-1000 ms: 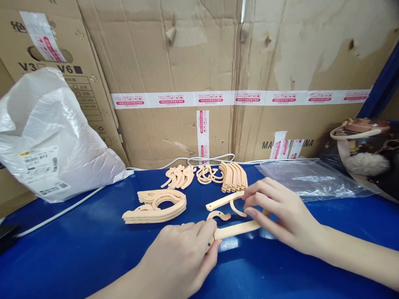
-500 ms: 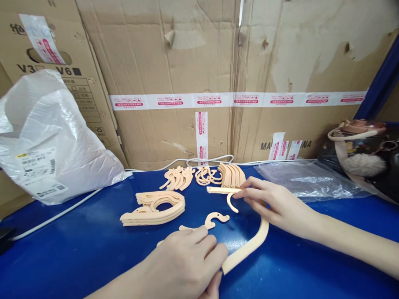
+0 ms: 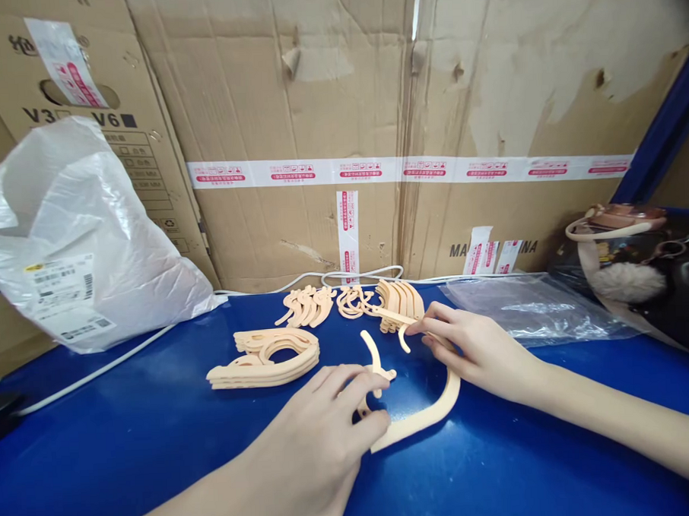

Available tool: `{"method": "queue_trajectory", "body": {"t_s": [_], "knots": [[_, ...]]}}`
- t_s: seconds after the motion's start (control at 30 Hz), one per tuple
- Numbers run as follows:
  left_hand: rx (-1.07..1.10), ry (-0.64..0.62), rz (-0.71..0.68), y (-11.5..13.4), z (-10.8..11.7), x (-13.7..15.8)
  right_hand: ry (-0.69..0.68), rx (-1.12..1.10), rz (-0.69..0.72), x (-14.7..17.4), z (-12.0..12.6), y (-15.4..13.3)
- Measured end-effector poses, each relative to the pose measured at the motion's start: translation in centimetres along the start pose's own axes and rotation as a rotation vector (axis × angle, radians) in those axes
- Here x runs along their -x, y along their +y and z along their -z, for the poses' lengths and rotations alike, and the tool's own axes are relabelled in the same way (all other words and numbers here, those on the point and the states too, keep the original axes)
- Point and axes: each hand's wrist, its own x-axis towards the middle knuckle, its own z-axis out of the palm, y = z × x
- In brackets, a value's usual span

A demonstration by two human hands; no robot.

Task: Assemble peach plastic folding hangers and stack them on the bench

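Observation:
On the blue tabletop (image 3: 175, 440), my left hand (image 3: 329, 418) has its thumb and fingers closed around a small curved beige hanger piece (image 3: 372, 352), partly hidden by the fingers. My right hand (image 3: 474, 343) pinches a beige hanger part near its hook (image 3: 404, 339). A long curved hanger arm (image 3: 425, 418) runs from under the right hand toward the left fingertips. Left of the hands lies a stack of folded beige hangers (image 3: 286, 374). Behind them sit loose curved pieces (image 3: 309, 307), hooks (image 3: 351, 303) and a pile of hanger arms (image 3: 400, 297).
A white plastic bag (image 3: 93, 246) with a label stands at the left. Tall cardboard (image 3: 292, 100) closes off the back, and a white cable (image 3: 98, 371) crosses the table. At the right are a clear plastic bag (image 3: 541, 310) and a dark bag (image 3: 683, 296).
My left hand has moved up and away from me, and the small curved piece at its fingers has turned more upright. In my right hand, the hanger part has tilted and shifted slightly back.

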Motion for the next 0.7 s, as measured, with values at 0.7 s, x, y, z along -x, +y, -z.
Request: {"method": "queue_trajectory", "body": {"t_s": [0.7], "knots": [[0.27, 0.043, 0.154, 0.3, -1.0, 0.0, -0.036, 0.035, -0.041, 0.1, -0.6, -0.4]]}}
